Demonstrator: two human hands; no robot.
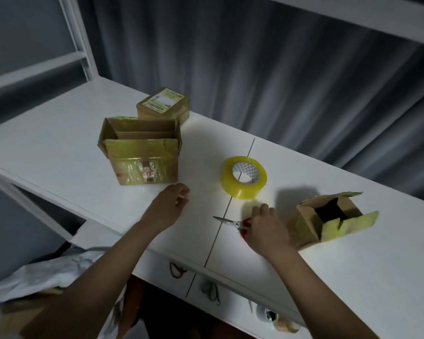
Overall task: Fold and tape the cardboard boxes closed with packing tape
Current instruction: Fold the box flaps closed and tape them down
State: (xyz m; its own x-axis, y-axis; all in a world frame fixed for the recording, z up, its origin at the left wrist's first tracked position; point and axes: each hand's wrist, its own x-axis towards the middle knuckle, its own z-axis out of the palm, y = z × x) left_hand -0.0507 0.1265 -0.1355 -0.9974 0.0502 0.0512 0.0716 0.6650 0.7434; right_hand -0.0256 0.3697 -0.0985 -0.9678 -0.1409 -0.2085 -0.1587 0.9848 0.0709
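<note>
The right hand (262, 223) grips the red scissors (233, 224), ready to cut. The left hand (171, 204), loosely curled and empty, reaches toward the open box (142, 155) at eleven o'clock. Tape roll (244, 177) waits at twelve.

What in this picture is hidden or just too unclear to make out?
All in the head view:
- Scissors: the red handles are mostly hidden under the right hand.
- Small open box: its inside is too dark to tell if it holds anything.
- Closed box at the back: its label print is too small and blurred to read.
- Left hand: its curled fingers face away, so whether they hold anything is unclear.
- Things below the table edge: dim, blurred, partly cut off.
</note>
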